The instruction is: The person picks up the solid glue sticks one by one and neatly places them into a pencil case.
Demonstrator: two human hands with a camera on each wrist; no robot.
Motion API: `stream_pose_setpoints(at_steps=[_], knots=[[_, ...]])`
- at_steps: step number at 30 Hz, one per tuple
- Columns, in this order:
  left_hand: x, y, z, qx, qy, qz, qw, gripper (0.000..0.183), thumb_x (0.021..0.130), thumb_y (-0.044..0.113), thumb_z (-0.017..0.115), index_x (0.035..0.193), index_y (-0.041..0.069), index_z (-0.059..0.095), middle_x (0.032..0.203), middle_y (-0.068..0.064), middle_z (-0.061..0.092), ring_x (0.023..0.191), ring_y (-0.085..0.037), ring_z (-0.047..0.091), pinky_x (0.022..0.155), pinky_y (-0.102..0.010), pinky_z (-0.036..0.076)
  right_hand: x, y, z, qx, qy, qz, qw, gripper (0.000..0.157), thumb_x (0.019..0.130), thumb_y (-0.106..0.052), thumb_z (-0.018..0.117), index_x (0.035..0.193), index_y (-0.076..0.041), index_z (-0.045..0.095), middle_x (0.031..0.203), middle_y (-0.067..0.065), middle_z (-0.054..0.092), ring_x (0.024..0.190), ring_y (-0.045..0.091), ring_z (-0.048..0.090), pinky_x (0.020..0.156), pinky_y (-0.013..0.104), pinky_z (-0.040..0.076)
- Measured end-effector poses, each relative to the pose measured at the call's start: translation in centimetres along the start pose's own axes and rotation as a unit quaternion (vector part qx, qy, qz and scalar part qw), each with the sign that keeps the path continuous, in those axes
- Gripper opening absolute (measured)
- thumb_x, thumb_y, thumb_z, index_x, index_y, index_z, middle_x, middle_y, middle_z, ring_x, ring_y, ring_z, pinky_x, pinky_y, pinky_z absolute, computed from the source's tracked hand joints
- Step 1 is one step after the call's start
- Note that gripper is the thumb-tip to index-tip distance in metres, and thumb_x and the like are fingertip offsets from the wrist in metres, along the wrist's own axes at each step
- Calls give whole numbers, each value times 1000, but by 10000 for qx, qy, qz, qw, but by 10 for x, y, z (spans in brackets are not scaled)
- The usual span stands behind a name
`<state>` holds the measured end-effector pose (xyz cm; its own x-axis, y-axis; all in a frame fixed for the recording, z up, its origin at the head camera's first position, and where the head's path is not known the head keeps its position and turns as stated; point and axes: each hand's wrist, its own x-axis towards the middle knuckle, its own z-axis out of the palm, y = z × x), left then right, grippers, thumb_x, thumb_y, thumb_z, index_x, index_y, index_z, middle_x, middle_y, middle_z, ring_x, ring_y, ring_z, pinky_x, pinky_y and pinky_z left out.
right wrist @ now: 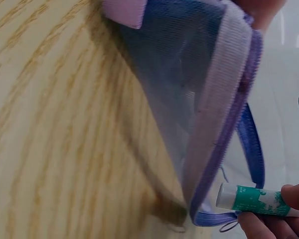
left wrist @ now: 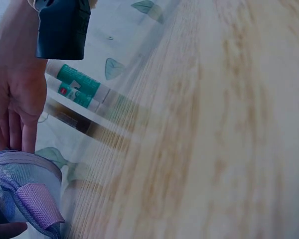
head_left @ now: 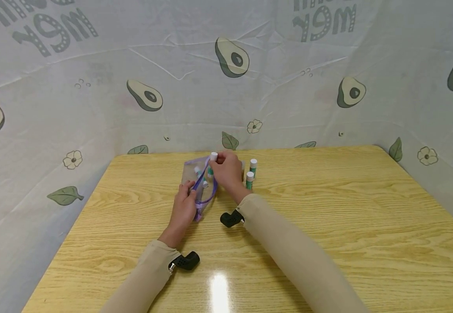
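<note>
Wood-grain worktop [head_left: 328,226] with a purple-trimmed mesh pouch [head_left: 189,171] on it, mouth gaping. Left hand [head_left: 184,206] has its fingers pinching the pouch's edge. Right hand's [head_left: 228,171] fingers pinch a green-and-white tube [right wrist: 256,200] right at the opening. One loose tube [head_left: 199,172] lies inside, two standing tubes [head_left: 249,181] are just beside the right hand.

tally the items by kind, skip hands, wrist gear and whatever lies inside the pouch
Green-and-white tubes: 3 (2 standing, 1 held)
Dark brown item, kind unclear: 1
Purple mesh pouch: 1
Total: 5
</note>
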<state>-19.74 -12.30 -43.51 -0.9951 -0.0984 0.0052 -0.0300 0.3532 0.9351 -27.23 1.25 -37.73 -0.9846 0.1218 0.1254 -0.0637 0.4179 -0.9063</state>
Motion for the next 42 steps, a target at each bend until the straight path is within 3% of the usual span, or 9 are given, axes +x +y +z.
stream_pose_setpoints(at_steps=[15, 27, 32, 37, 42], knots=[[-2, 3, 0, -102, -40, 13, 9999, 51, 115, 21, 33, 161, -1, 40, 178, -18, 21, 168, -38, 0, 135, -59, 6, -1, 12, 10, 126, -18, 195, 9997, 25, 99, -15, 75, 121, -2, 75, 112, 14, 80, 99, 26, 77, 82, 34, 65], [-2, 3, -1, -80, -30, 50, 10000, 52, 114, 21, 33, 161, -1, 39, 177, -18, 22, 168, -38, 1, 136, -57, 5, -2, 11, 14, 191, -101, 847, 9962, 30, 100, -19, 74, 125, -2, 75, 118, 13, 79, 107, 25, 77, 87, 35, 65], [-2, 3, -1, -106, -45, 53, 9999, 52, 114, 22, 33, 161, -1, 39, 177, -18, 21, 168, -38, 0, 136, -57, 5, -3, 10, 13, 159, -241, 1080, 9937, 27, 98, -16, 75, 121, -2, 78, 116, 15, 79, 102, 27, 77, 79, 32, 64], [-2, 3, -1, -111, -10, 93, 9999, 52, 114, 21, 34, 160, -2, 40, 176, -20, 23, 167, -40, 1, 136, -58, 5, -3, 13, 14, 316, -341, 1199, 9917, 35, 94, -9, 76, 128, 1, 75, 113, 17, 79, 88, 25, 80, 73, 29, 64], [-2, 3, -2, -88, 3, 90, 9999, 52, 114, 21, 34, 160, -1, 41, 176, -20, 23, 168, -39, 1, 136, -58, 6, -4, 14, 12, 268, -248, 1167, 9925, 37, 89, -7, 75, 125, 0, 76, 102, 14, 81, 74, 18, 73, 63, 24, 58]])
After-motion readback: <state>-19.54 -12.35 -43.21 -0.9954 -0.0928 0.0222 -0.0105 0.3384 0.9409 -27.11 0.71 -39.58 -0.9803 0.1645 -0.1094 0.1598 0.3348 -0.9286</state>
